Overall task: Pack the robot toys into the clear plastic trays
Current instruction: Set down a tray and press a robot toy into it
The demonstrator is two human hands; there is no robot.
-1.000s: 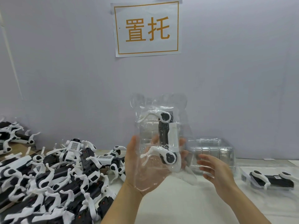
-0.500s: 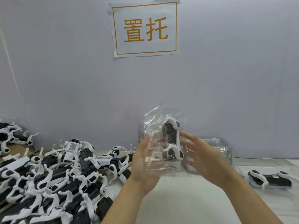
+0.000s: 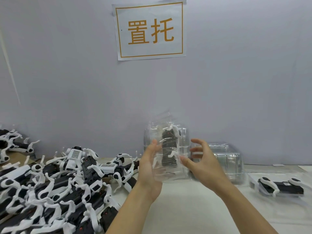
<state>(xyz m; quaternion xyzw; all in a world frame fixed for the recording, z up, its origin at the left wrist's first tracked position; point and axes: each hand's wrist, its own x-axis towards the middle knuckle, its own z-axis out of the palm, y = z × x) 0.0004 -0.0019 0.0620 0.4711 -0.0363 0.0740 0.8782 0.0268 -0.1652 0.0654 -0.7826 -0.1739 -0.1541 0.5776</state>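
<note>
A clear plastic tray (image 3: 166, 169) stands upright in the air above the table, with a black and white robot toy (image 3: 169, 146) seated inside it. My left hand (image 3: 149, 168) grips the tray along its left side and bottom. On the tray's right, my right hand (image 3: 201, 162) has its fingers spread, fingertips at or near the tray's edge; contact is unclear. A second packed tray with a robot toy (image 3: 280, 185) lies flat at the right. A stack of clear trays (image 3: 228, 159) stands behind my right hand.
A large pile of loose black and white robot toys (image 3: 55, 186) covers the left of the table. The grey wall behind carries a paper sign (image 3: 150, 29) with orange characters. White tabletop (image 3: 185, 215) shows between my forearms.
The tray with the toy has come down and turned more upright. My right hand has risen from below the tray to its right side.
</note>
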